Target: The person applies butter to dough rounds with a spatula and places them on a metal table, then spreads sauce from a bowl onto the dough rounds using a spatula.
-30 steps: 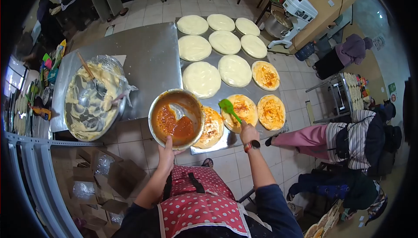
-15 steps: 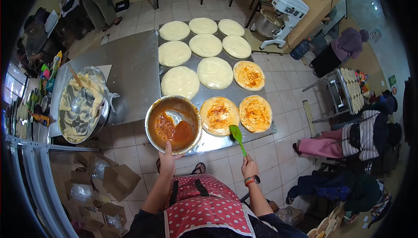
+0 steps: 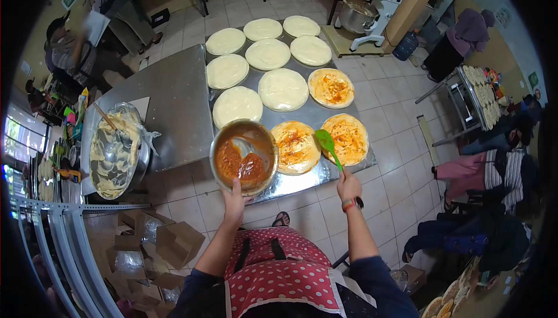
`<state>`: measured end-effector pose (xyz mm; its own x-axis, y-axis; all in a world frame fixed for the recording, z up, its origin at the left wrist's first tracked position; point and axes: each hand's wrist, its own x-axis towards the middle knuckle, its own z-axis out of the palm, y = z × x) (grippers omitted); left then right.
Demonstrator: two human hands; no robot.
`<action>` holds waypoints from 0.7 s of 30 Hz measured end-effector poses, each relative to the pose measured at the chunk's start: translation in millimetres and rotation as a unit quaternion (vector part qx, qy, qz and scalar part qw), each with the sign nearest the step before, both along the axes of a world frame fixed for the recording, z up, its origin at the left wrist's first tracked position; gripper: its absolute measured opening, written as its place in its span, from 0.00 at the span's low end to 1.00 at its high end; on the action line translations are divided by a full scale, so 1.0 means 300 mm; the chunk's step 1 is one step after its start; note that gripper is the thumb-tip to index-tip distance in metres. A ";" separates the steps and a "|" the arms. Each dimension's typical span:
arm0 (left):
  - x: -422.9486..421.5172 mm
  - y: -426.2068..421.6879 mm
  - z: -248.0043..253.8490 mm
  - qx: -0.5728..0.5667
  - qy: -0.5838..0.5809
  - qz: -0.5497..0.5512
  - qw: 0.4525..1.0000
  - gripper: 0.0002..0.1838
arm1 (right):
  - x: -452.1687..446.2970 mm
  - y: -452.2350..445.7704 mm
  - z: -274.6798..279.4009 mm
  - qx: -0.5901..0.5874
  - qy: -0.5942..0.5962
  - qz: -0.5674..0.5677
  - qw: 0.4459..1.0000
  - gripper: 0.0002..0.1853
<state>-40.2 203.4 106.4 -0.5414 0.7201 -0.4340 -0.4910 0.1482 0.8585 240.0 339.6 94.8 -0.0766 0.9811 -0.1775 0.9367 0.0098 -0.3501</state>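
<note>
My left hand point(image 3: 234, 202) grips the near rim of a metal mixing bowl point(image 3: 261, 140), its thumb over the edge. The bowl is tilted, with chunky red-orange sauce point(image 3: 250, 170) pooled inside. In my right hand point(image 3: 349, 186) is the handle of a green spatula point(image 3: 325, 142). Its head hovers at the gap between two sauce-smeared dough rounds, the front middle one point(image 3: 295, 149) and the front right one point(image 3: 351, 138); contact cannot be told. Behind them lies a third sauced round point(image 3: 331, 88). Several plain pale rounds point(image 3: 283, 90) cover the rest of that metal table point(image 3: 319, 174).
On the left, a large bowl point(image 3: 104, 170) with pale creamy smears and a wooden-handled tool stands on another metal table point(image 3: 174, 120). Cardboard boxes point(image 3: 177, 245) sit on the floor. A stand mixer point(image 3: 378, 4) is at the back. Other people work along both sides.
The spatula has moved from the near edge of the front middle round up and right to the gap between the front rounds. The bowl has shifted slightly right. The view has shifted too.
</note>
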 end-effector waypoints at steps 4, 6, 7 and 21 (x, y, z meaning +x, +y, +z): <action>0.045 0.084 0.019 -0.014 0.075 -0.041 0.996 0.33 | -0.044 -0.123 0.131 0.108 0.139 0.071 0.982 0.12; 0.058 0.126 -0.070 0.025 0.223 -0.042 0.974 0.35 | -0.102 -0.145 0.175 0.105 0.160 0.140 0.971 0.12; 0.080 0.155 -0.067 0.029 0.267 -0.061 0.961 0.35 | -0.134 -0.128 0.191 0.056 0.100 0.164 0.980 0.11; 0.151 0.180 -0.037 0.029 0.024 -0.006 0.999 0.37 | 0.110 0.027 -0.058 -0.219 0.421 -0.037 0.880 0.16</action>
